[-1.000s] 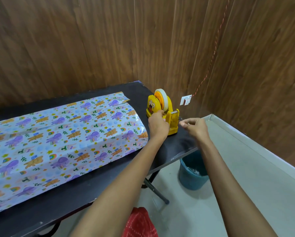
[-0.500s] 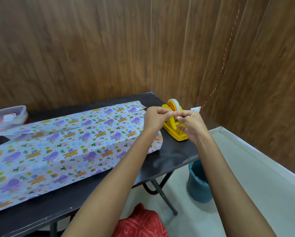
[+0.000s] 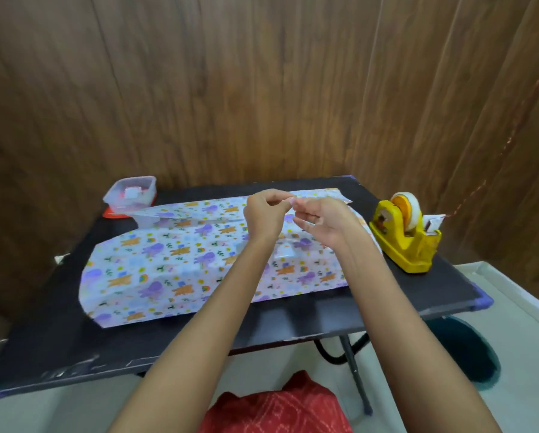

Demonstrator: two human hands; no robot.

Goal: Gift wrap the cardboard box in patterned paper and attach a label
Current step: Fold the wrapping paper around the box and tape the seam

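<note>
Left hand: the left hand [image 3: 263, 214] is raised over the table, thumb and forefinger pinched together at the tips; what they pinch is too small and blurred to tell.
Right hand: the right hand [image 3: 321, 218] is just beside it, fingertips meeting the left's, thumb and forefinger pinched, the other fingers loosely curled.
Patterned paper: the patterned paper [image 3: 174, 267] lies under both hands, draped over a long raised shape in the middle of the black table [image 3: 58, 345]; its far edge is folded over the top. The cardboard box itself cannot be seen.
Tape dispenser: a yellow tape dispenser [image 3: 405, 234] stands on the table's right end, near the paper but apart from it.
Plastic container: a clear plastic container [image 3: 130, 193] sits at the far left corner.
Bucket: a teal bucket [image 3: 468, 351] is on the floor below the table's right end.
</note>
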